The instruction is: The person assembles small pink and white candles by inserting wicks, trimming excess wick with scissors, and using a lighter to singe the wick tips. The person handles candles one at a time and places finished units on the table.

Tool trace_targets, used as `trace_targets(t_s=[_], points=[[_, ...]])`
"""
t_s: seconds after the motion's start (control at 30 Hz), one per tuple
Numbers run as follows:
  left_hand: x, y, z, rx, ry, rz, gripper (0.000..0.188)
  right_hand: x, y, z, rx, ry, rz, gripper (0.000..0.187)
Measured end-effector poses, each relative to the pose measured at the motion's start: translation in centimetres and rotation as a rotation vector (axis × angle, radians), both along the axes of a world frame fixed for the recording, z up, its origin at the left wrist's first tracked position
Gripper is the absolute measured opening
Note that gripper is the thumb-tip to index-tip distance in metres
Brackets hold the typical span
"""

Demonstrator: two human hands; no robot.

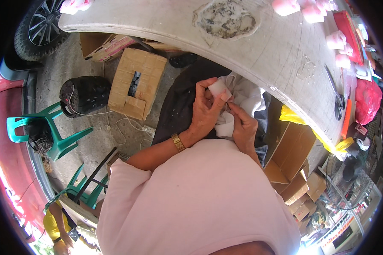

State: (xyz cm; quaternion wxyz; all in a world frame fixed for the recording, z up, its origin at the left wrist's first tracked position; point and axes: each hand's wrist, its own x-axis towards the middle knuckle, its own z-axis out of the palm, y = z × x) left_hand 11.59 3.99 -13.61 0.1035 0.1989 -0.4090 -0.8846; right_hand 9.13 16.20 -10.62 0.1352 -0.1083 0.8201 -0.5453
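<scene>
Above my lap, my left hand (pixel 203 112), with a gold watch on its wrist, grips a small white cylinder-shaped piece (pixel 220 88) between thumb and fingers. Close beside it, my right hand (pixel 244 127) has its fingers pinched together just below that piece; what they hold is too small to make out. A second white rounded piece (pixel 224 127) sits between my hands, near my shirt. Crumpled white cloth (pixel 244 94) lies behind the hands, over dark fabric (pixel 176 104) on my lap.
A worn white table (pixel 281 55) curves ahead, bearing pink-white pieces (pixel 312 13), scissors (pixel 337 95) and a red tray (pixel 348 36). Cardboard boxes (pixel 151 70) stand left and right. A green chair (pixel 57 127) and black speaker-like cylinder (pixel 87 93) are left; a fan (pixel 351 178) is right.
</scene>
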Motion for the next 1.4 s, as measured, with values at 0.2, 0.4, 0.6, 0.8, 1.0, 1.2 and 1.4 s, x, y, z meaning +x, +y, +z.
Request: trace_targets(t_s=[0.2, 0.4, 0.6, 0.8, 1.0, 1.2, 1.4], points=[[0.0, 0.1, 0.5, -0.112, -0.002, -0.051, 0.044, 0.0, -0.5, 0.3, 0.033, 0.012, -0.031, 0.019], [-0.7, -0.5, 0.9, 0.131, -0.082, 0.022, 0.040, -0.9, -0.7, 1.5, 0.191, 0.105, 0.107, 0.021], [-1.8, -3.7, -0.3, 0.337, -0.206, 0.240, 0.027, -2.5, 2.6, 2.9, 0.313, 0.305, 0.071, 0.026], [-2.9, -6.9, -1.2, 0.195, -0.133, 0.419, 0.028, -3.4, 5.4, 2.7, 0.326, -0.035, 0.221, 0.026], [-2.9, -8.5, -2.8, 0.251, -0.088, 0.468, 0.024, -4.4, 7.0, 4.0, 0.496, 0.013, 0.471, 0.027], [-2.7, -8.4, -4.3, 0.425, -0.157, 0.398, 0.021, -3.1, 9.3, 4.6, 0.836, 0.303, 0.411, 0.028], [-2.5, -7.4, -3.6, 0.359, -0.182, 0.389, 0.023, -1.4, 10.8, 2.7, -0.257, -0.005, -0.220, 0.020]])
